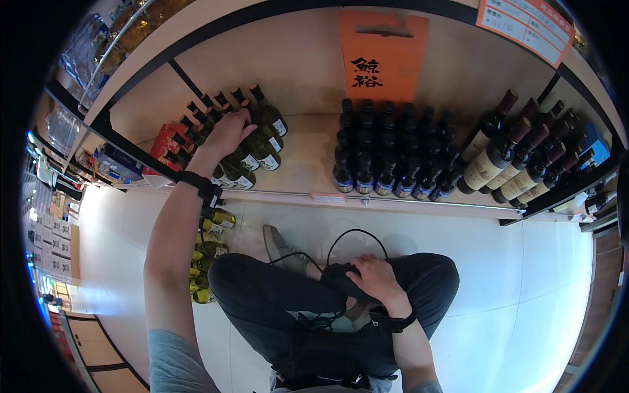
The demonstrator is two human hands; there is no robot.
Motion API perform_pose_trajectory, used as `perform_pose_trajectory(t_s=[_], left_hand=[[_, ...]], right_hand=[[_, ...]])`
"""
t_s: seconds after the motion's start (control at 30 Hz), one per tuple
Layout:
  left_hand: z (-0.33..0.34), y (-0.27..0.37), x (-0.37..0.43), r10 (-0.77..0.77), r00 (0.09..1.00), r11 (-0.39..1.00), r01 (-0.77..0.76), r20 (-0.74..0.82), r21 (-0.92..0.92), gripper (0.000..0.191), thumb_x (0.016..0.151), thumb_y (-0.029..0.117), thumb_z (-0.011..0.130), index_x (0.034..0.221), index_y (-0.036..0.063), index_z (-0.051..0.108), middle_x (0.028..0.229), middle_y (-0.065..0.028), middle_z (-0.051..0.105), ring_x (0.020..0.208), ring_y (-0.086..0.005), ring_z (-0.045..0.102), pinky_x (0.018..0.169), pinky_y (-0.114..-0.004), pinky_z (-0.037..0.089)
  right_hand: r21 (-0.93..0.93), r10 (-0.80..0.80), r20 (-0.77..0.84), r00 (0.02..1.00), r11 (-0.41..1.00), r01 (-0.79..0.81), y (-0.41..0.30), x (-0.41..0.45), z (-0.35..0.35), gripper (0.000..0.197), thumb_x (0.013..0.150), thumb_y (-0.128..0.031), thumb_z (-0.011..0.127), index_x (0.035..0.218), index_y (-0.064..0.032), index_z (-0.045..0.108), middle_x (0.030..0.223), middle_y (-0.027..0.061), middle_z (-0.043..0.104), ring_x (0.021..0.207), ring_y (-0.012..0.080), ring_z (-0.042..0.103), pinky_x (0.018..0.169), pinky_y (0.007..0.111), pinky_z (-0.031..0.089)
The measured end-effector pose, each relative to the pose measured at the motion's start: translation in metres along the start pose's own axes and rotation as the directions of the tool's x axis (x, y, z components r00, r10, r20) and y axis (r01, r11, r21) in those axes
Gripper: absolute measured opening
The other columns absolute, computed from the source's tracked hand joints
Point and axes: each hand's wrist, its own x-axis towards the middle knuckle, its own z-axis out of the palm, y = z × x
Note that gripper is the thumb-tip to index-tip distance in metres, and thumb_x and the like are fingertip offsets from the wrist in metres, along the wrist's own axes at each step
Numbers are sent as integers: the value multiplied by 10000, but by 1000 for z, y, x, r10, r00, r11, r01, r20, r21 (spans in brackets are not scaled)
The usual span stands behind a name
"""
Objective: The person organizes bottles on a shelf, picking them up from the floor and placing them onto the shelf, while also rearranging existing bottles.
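Note:
My left hand (230, 131) reaches down among green glass bottles (271, 119) with white labels at the left end of the shelf. Its thumb and fingers lie over the bottles, close to their necks; whether they close around one is hidden. My right hand (376, 276) rests on my dark trouser leg (420, 275) near the crossed shins. Its fingers are spread, and nothing is held in it. More green bottles (208, 253) are on the floor beside my left knee, partly covered by my left forearm. Both wrists wear black straps.
Dark bottles (386, 169) with blue labels fill the shelf's middle. Wine bottles (490, 159) with cream labels lean at its right end. An orange carrier bag (383, 54) bearing writing stands behind. A metal rail (417, 200) edges the shelf. Black cable (358, 230) loops over my legs.

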Motion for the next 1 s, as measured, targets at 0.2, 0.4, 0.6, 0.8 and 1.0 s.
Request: perform_pose_trajectory(t_s=[0.2, 0.4, 0.6, 0.8, 1.0], left_hand=[[2, -7, 0, -56, 998, 998, 56, 9, 7, 245, 962, 231, 665, 1021, 14, 567, 956, -223, 673, 947, -432, 645, 810, -492, 521], [5, -9, -2, -51, 998, 999, 51, -38, 3, 257, 940, 225, 688, 1025, 13, 570, 940, -217, 684, 949, -424, 653, 808, -492, 529], [3, 2, -3, -90, 996, 994, 91, -15, 67, 291, 932, 272, 695, 1024, 17, 589, 963, -198, 687, 984, -407, 646, 848, -481, 531], [-21, 13, -24, 14, 932, 994, 24, -362, 103, 345, 936, 306, 701, 1104, 12, 637, 947, -176, 688, 960, -371, 655, 852, -444, 535], [-70, -7, -99, -256, 691, 962, 114, -676, -247, 230, 951, 247, 693, 924, 20, 664, 761, -132, 678, 692, -262, 676, 648, -363, 522]], right_hand=[[5, 3, 6, 1000, 1000, -3, -3, 1, -4, 288, 893, -320, 676, 1040, -72, 691, 1009, 141, 694, 1000, 342, 659, 846, 456, 543], [12, 5, 19, 1000, 1000, -5, 0, 1, -4, 292, 896, -321, 674, 1039, -67, 692, 1018, 143, 693, 1007, 342, 657, 855, 455, 539], [22, 22, 52, 998, 999, -23, -1, 0, -5, 301, 900, -328, 671, 1046, -66, 692, 1021, 145, 693, 1009, 343, 658, 851, 459, 540], [37, 17, 52, 999, 999, -19, 0, 0, 1, 305, 902, -339, 665, 1049, -73, 698, 1007, 143, 694, 999, 344, 661, 842, 459, 543], [0, -5, -16, 1000, 1000, 5, -2, 0, -9, 273, 886, -316, 685, 1020, -80, 714, 941, 122, 696, 945, 337, 667, 809, 437, 544]])
